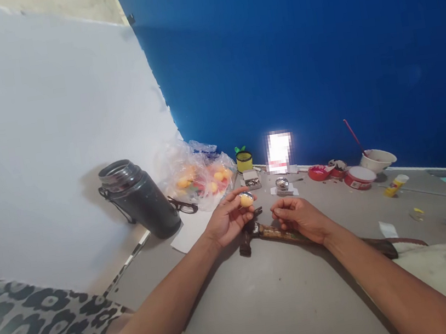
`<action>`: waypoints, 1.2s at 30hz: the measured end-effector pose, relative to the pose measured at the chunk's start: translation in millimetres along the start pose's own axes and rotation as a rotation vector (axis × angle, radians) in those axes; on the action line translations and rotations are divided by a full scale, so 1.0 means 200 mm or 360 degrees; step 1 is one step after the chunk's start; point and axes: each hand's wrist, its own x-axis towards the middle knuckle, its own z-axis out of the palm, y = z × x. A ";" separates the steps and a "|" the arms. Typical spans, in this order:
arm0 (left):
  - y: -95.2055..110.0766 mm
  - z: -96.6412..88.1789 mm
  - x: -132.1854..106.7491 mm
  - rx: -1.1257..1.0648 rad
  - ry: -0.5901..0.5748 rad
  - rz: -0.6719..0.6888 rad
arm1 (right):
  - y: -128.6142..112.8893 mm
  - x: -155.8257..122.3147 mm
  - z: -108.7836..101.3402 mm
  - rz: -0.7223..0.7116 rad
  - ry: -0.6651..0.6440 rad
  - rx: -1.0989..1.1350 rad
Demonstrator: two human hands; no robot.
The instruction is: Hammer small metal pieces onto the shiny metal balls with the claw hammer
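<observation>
Well, a small, nearly round ball, part shiny silver and part yellow (246,199), sits in the left hand (228,219), held in its bent fingers. It is to the left of the right hand (300,218) and a bit farther away, with a small gap between. The ball is too round to have a clear long side. The right hand is curled, with its thumb and pointing finger close together. I cannot tell if they pinch something tiny. Under the hands, an old hammer with a dark metal head and a brown handle (282,233) lies on the grey counter (283,297). Its head is at the left, by the left hand, and its handle runs under the right hand to the near right.
</observation>
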 end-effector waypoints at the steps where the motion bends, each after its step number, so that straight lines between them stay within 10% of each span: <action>1: 0.00 0.00 0.00 0.0005 -0.0004 -0.0003 | 0.00 0.00 0.00 0.0000 0.0003 0.0002; 36: -0.10 0.01 -0.03 0.0631 -0.0061 0.0089 | -0.01 -0.07 0.13 -0.0034 -0.0063 0.0356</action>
